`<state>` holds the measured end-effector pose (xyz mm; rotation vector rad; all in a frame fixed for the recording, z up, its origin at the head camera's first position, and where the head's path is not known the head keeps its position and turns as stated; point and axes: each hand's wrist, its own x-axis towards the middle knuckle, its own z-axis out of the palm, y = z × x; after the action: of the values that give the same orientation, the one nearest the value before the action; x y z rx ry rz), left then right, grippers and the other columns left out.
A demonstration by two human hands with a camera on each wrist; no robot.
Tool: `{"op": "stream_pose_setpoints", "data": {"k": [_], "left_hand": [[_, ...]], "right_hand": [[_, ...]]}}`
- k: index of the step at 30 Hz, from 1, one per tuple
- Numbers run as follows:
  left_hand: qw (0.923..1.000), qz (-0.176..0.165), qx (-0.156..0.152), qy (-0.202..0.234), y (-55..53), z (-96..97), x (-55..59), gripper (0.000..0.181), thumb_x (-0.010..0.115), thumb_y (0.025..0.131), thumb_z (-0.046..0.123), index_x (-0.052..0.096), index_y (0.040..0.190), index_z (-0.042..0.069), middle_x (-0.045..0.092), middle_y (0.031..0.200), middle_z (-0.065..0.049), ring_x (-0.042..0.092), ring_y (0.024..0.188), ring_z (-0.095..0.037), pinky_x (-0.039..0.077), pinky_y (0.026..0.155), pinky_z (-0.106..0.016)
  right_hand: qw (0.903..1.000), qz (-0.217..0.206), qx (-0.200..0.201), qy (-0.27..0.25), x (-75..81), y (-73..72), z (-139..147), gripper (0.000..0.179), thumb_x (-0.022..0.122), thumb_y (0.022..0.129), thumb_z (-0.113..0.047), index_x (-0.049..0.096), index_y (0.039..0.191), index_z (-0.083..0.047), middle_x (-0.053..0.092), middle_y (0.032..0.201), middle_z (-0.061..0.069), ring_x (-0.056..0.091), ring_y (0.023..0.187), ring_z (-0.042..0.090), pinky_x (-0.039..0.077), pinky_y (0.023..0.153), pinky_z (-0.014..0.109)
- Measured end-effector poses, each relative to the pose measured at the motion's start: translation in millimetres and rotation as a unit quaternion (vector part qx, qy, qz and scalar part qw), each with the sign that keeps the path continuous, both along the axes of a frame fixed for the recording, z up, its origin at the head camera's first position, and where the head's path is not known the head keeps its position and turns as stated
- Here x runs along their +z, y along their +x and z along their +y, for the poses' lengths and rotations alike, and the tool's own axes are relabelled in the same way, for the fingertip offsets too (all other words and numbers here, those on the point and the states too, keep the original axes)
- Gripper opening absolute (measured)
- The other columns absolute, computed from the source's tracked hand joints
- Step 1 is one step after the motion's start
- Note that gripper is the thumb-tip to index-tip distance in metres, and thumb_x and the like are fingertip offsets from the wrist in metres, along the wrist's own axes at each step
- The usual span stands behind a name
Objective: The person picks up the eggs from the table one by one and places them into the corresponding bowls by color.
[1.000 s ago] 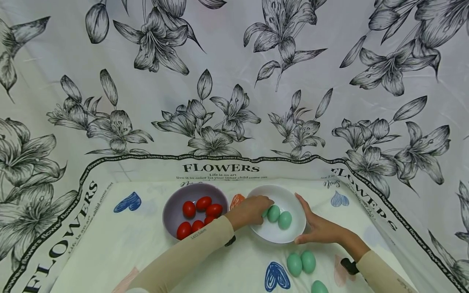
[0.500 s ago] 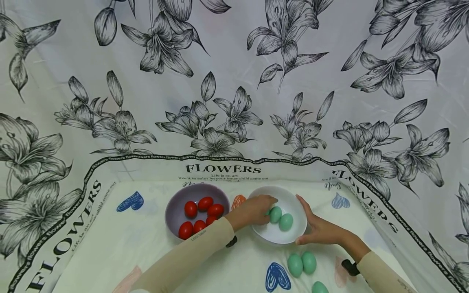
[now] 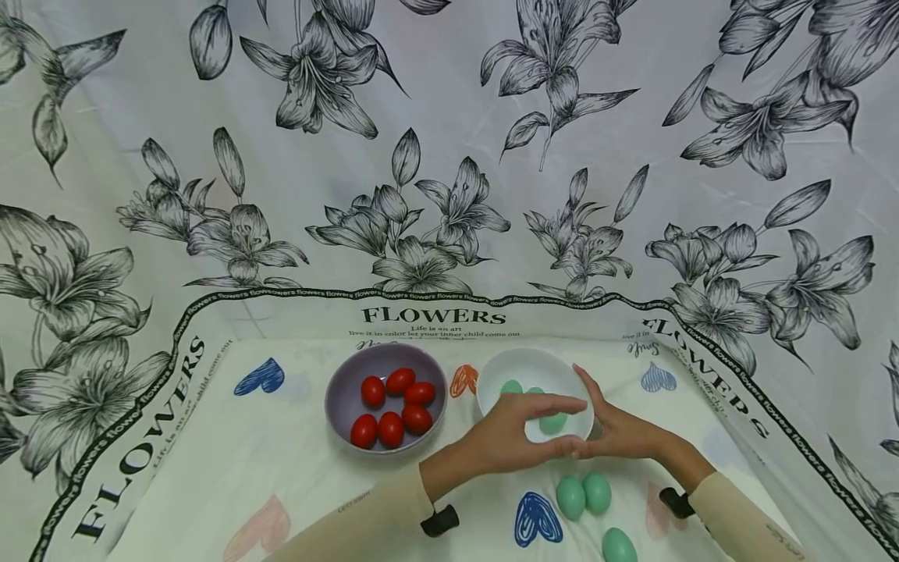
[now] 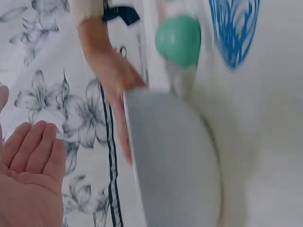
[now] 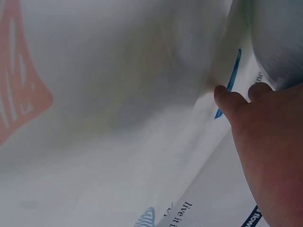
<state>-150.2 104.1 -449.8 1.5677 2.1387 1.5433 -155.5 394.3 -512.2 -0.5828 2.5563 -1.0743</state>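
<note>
A white bowl (image 3: 541, 363) holds three green eggs (image 3: 553, 424), partly covered by my left hand. That left hand (image 3: 509, 433) is over the bowl's near side, fingers stretched out and thumb apart, with nothing in its grasp. In the left wrist view its palm (image 4: 31, 184) faces up, clear of the bowl's wall (image 4: 175, 161). My right hand (image 3: 621, 431) rests against the bowl's right side, thumb and fingers spread along the outside. Three more green eggs (image 3: 597, 493) lie on the cloth in front of the right forearm.
To the left stands a purple bowl (image 3: 340, 390) with several red eggs (image 3: 391, 429) in it. A white cloth (image 3: 190, 460) printed with hearts covers the table. Behind hangs a flower-printed curtain (image 3: 449, 94).
My left hand has come out of the white bowl toward me, opening its fingers, and uncovered a green egg inside. The right hand stays at the bowl's side.
</note>
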Motion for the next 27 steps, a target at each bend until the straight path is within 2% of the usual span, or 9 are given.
{"op": "stream_pose_setpoints", "data": {"k": [3,5,7,10,12,15,17,19,27], "left_hand": [[0.9974,-0.068,-0.023,0.006,21.9,4.9,-9.1,0.047,0.064,0.095,0.039,0.054,0.139,0.028,0.057,0.135,0.016,0.053,0.123,-0.001,0.045,0.099,-0.023],[0.9941,-0.105,-0.023,-0.005,32.8,8.7,-15.8,0.048,0.067,0.092,0.042,0.055,0.138,0.029,0.057,0.134,0.018,0.053,0.122,0.0,0.045,0.099,-0.021],[0.9922,-0.12,-0.015,-0.027,39.8,12.1,-23.3,0.05,0.068,0.09,0.046,0.056,0.136,0.032,0.058,0.131,0.021,0.053,0.12,0.002,0.044,0.098,-0.02],[0.991,-0.123,-0.005,-0.052,44.7,15.1,-36.2,0.05,0.068,0.088,0.049,0.058,0.135,0.032,0.058,0.129,0.023,0.052,0.121,0.003,0.044,0.098,-0.019],[0.9927,-0.104,-0.006,-0.061,46.3,16.4,-45.8,0.053,0.069,0.087,0.048,0.057,0.136,0.029,0.058,0.131,0.02,0.05,0.123,0.002,0.043,0.099,-0.018],[0.996,-0.047,0.002,-0.076,47.4,18.7,-58.7,0.061,0.069,0.087,0.048,0.054,0.14,0.024,0.054,0.137,0.015,0.046,0.128,-0.001,0.04,0.103,-0.019],[0.9961,-0.008,0.013,-0.087,47.4,20.3,-66.3,0.065,0.069,0.086,0.05,0.052,0.142,0.021,0.05,0.141,0.012,0.043,0.132,-0.003,0.037,0.106,-0.02],[0.9949,0.017,0.025,-0.096,46.6,21.8,-72.1,0.066,0.068,0.086,0.051,0.052,0.142,0.02,0.047,0.144,0.012,0.04,0.134,-0.004,0.035,0.108,-0.02],[0.991,0.045,0.042,-0.118,42.8,25.3,-87.5,0.068,0.07,0.087,0.047,0.05,0.143,0.013,0.043,0.148,0.008,0.036,0.136,-0.003,0.034,0.109,-0.02]], "right_hand": [[0.9998,0.008,-0.012,0.016,2.3,1.0,1,0.126,0.081,0.079,-0.043,-0.02,0.153,-0.035,-0.002,0.164,0.008,0.02,0.145,0.036,0.031,0.106,0.063],[0.9995,0.016,-0.019,0.02,4.5,0.9,1,0.127,0.082,0.077,-0.045,-0.019,0.153,-0.035,-0.001,0.164,0.007,0.022,0.144,0.034,0.032,0.106,0.061],[0.9993,0.026,-0.018,0.021,5.4,-0.1,2,0.128,0.082,0.076,-0.045,-0.018,0.154,-0.033,-0.002,0.164,0.007,0.022,0.144,0.034,0.033,0.105,0.061],[0.9995,0.032,-0.004,0.008,3.4,-2.4,4,0.129,0.084,0.077,-0.037,-0.018,0.155,-0.028,-0.005,0.164,0.007,0.015,0.146,0.037,0.03,0.105,0.064],[0.9996,0.024,0.01,-0.01,0.3,-3.9,5,0.13,0.085,0.077,-0.031,-0.02,0.154,-0.027,-0.005,0.164,0.007,0.013,0.146,0.039,0.027,0.105,0.067],[0.9988,0.012,0.028,-0.038,-3.7,-5.2,5,0.133,0.086,0.076,-0.026,-0.023,0.153,-0.028,-0.001,0.164,0.009,0.013,0.146,0.041,0.024,0.105,0.071],[0.9977,0.008,0.038,-0.056,-5.2,-6.0,3,0.133,0.086,0.076,-0.023,-0.024,0.152,-0.029,0.003,0.163,0.01,0.014,0.146,0.042,0.022,0.105,0.072],[0.9973,0.011,0.043,-0.058,-5.3,-6.5,2,0.134,0.086,0.076,-0.023,-0.024,0.152,-0.029,0.003,0.163,0.012,0.014,0.145,0.043,0.022,0.104,0.073],[0.9976,0.018,0.041,-0.052,-6.0,-6.1,0,0.134,0.086,0.075,-0.024,-0.023,0.153,-0.027,0.003,0.163,0.012,0.015,0.146,0.042,0.024,0.104,0.071]]}}
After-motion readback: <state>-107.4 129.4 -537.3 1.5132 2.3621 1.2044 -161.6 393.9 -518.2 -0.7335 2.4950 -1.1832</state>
